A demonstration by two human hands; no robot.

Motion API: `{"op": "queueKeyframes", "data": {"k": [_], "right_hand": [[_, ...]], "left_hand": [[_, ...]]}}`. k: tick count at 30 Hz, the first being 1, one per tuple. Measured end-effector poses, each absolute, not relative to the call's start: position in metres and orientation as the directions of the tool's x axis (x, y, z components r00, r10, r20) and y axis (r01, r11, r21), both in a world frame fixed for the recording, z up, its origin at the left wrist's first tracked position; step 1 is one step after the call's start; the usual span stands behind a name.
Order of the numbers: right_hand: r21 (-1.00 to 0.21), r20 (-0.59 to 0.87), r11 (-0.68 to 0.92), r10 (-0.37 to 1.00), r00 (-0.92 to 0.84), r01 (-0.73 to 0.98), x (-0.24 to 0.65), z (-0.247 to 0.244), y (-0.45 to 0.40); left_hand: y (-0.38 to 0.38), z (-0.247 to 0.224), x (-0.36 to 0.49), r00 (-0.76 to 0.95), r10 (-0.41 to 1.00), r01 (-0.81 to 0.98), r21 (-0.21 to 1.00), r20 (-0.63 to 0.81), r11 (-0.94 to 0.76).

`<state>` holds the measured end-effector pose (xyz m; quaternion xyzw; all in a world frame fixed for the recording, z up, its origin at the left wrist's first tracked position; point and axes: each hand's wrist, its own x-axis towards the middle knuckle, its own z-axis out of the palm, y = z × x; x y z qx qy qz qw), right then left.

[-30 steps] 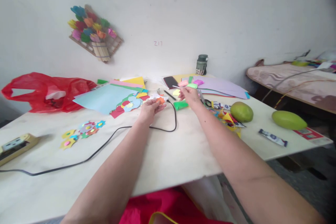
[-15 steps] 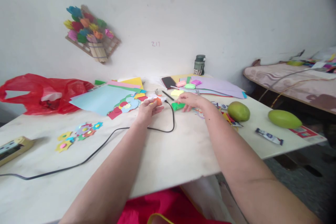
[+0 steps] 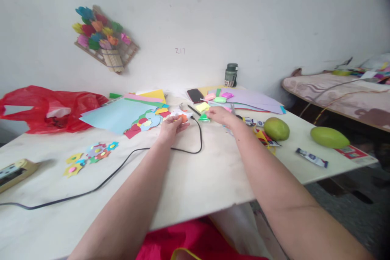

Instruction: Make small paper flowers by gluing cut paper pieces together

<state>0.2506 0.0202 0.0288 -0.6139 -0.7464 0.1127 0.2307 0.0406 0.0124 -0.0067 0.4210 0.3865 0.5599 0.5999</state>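
My left hand [image 3: 171, 128] is closed on a small orange paper cut-out [image 3: 183, 118], its fingers curled around the near side. A white object [image 3: 176, 113] with the black cable's plug end [image 3: 192, 118] lies just beyond it. My right hand [image 3: 219, 115] pinches at the edge of a green, shiny, triangular piece [image 3: 204, 118], partly hidden by the fingertips. Next to this hand are a yellow piece [image 3: 202, 107], a black pen [image 3: 193, 110] and grey scissors [image 3: 233, 109]. Paper flowers [image 3: 97, 150] with coloured centres lie to the left.
The black cable [image 3: 112, 174] curves across the table. Coloured paper sheets [image 3: 114, 115], a red plastic bag [image 3: 55, 109] and a power strip [image 3: 18, 172] lie left. On the right are two green fruits [image 3: 276, 128], a paint tube [image 3: 312, 157], a phone [image 3: 195, 96] and a bottle [image 3: 230, 75].
My right hand has moved slightly left and away from me, its fingers drawing together at the green piece, which now looks tilted and smaller. My left hand stays in place.
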Motion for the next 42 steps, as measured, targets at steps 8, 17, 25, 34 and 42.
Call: {"op": "queueKeyframes", "data": {"k": [8,17,25,34,42], "right_hand": [[-0.338,0.348,0.018,0.931,0.107,0.941,0.251,0.031,0.023],[-0.204,0.363,0.245,0.918,-0.159,0.948,0.204,0.019,0.013],[-0.043,0.378,0.485,0.817,-0.435,0.873,0.179,0.004,0.016],[-0.098,0.400,0.368,0.865,-0.302,0.925,0.190,0.005,0.018],[-0.068,0.349,0.531,0.806,-0.479,0.844,0.185,-0.009,0.023]], "left_hand": [[0.012,-0.004,0.039,0.032,0.999,-0.384,0.923,0.031,-0.016],[0.013,0.000,0.033,-0.078,0.996,-0.397,0.916,0.033,-0.062],[0.013,0.004,0.035,-0.180,0.983,-0.422,0.900,0.033,-0.107],[0.009,0.006,0.034,-0.173,0.985,-0.416,0.905,0.012,-0.084],[0.012,0.003,0.034,-0.211,0.977,-0.407,0.908,0.014,-0.101]]}}
